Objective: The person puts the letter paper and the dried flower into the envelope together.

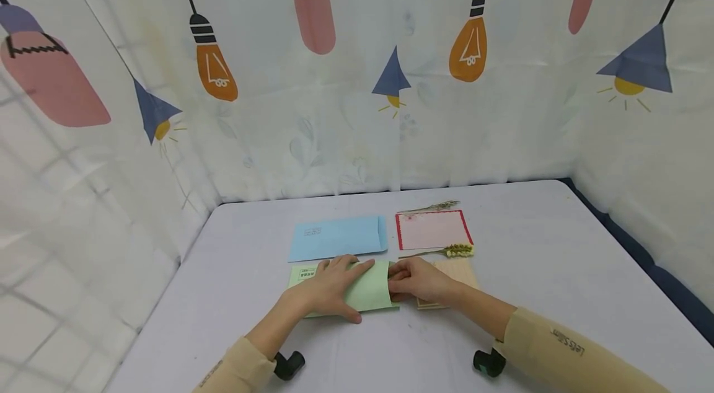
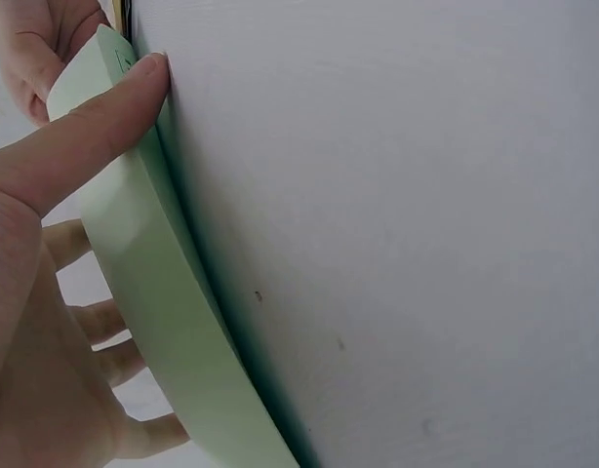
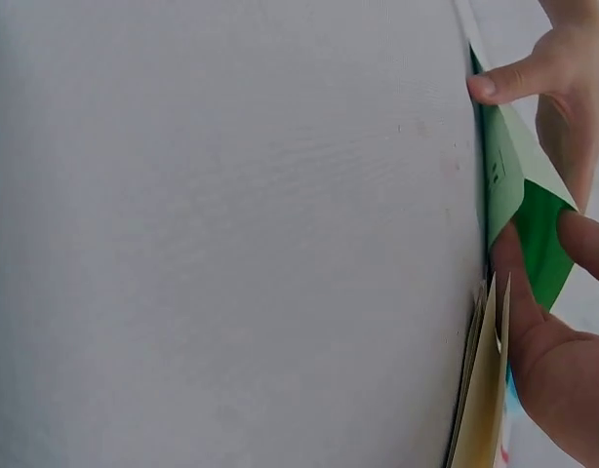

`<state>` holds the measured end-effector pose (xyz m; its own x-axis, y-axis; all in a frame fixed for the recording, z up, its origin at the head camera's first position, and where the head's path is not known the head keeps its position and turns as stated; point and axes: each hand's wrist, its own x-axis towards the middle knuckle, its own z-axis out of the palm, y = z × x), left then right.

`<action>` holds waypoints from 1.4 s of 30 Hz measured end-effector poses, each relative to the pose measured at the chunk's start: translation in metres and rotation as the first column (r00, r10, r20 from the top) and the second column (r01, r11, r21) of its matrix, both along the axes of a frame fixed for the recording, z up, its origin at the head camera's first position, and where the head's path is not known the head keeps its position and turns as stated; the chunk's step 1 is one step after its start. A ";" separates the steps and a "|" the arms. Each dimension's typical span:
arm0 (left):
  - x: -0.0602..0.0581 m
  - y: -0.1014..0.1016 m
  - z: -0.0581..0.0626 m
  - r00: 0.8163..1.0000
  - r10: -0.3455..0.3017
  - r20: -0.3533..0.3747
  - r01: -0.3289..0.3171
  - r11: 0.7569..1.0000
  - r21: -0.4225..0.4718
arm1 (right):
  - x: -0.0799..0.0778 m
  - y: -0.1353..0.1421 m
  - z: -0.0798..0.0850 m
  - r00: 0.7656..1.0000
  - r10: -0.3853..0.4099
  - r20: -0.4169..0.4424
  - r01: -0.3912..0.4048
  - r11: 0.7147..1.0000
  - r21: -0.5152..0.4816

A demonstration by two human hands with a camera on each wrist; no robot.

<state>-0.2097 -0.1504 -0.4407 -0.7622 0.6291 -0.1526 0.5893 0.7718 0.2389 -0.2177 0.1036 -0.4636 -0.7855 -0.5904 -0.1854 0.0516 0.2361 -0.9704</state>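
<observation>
A light green envelope [image 1: 370,291] lies on the table, bowed upward at its right end. My left hand [image 1: 334,286] rests spread across it, thumb at the near edge and fingers toward the far edge. At the mouth on the right end is my right hand [image 1: 421,278], its fingertips partly hidden inside. In the right wrist view, its thumb and a finger stand apart at the mouth, with the darker green inner side [image 3: 545,249] between them. Tan, wood-coloured cards [image 1: 460,269] lie stacked beneath the right hand.
A blue envelope [image 1: 334,238] lies behind the green one. To its right is a pink card with a red border [image 1: 432,230]. One dried sprig [image 1: 440,206] lies at that card's far edge, and a yellowish sprig [image 1: 458,250] at its near edge.
</observation>
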 end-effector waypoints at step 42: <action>0.001 0.000 -0.001 1.000 0.000 0.003 0.000 1.000 -0.009 | 0.009 0.078 0.026 0.991 -0.047 -0.124 0.057 0.995 0.081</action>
